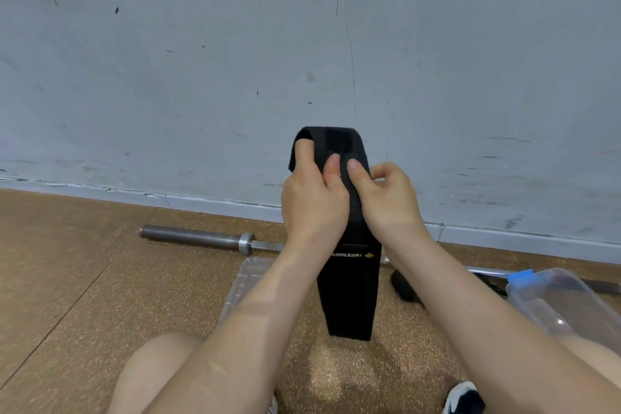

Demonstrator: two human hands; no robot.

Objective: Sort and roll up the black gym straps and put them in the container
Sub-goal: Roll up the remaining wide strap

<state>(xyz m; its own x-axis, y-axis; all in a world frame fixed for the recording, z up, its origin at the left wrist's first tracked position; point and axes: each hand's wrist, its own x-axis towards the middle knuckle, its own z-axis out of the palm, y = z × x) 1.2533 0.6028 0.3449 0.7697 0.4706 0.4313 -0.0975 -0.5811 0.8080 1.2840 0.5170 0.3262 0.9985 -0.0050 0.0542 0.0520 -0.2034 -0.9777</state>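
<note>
Strap, one, black, pinched between left hand and right hand; one clear container nearby.

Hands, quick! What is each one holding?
Left hand: grips the black strap near its folded top.
Right hand: pinches the same strap with thumb and fingers.

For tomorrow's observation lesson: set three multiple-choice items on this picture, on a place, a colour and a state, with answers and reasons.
1. Where is the barbell? A. on the floor by the wall B. across the knees C. on a rack
2. The clip on the container is: A. red B. blue C. green
3. How is the black strap held? A. by one hand B. by nobody C. by both hands
Answers: 1 A, it rests at the wall's foot; 2 B, it is blue; 3 C, left hand and right hand both grip its top.
</note>
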